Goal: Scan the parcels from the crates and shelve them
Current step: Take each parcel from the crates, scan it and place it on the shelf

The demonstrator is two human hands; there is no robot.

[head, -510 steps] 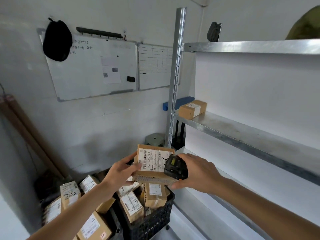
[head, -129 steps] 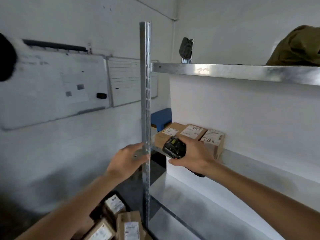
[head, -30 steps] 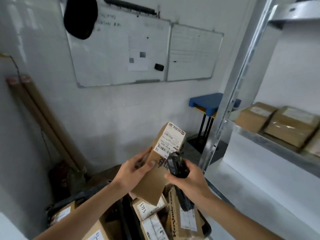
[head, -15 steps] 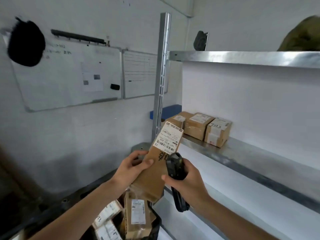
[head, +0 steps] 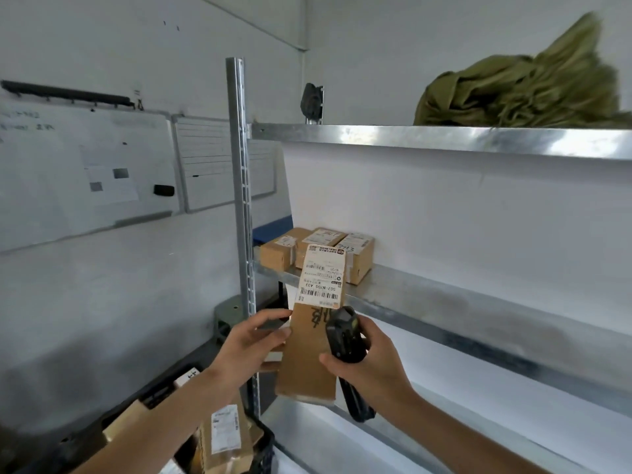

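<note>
A black crate (head: 263,449) is sitting at the bottom left, holding labelled parcels (head: 224,436). The left hand (head: 251,340) is pinching the left edge of a tall cardboard parcel (head: 313,343), holding it upright in front of the steel upright (head: 241,213). The right hand (head: 371,364) is curling round a black handheld scanner (head: 343,340), which is touching the parcel's right edge. Three shelved parcels (head: 318,251) are sitting at the left end of the middle shelf (head: 461,299). An olive cloth bundle (head: 526,87) is lying on the top shelf (head: 444,138), towards its right.
</note>
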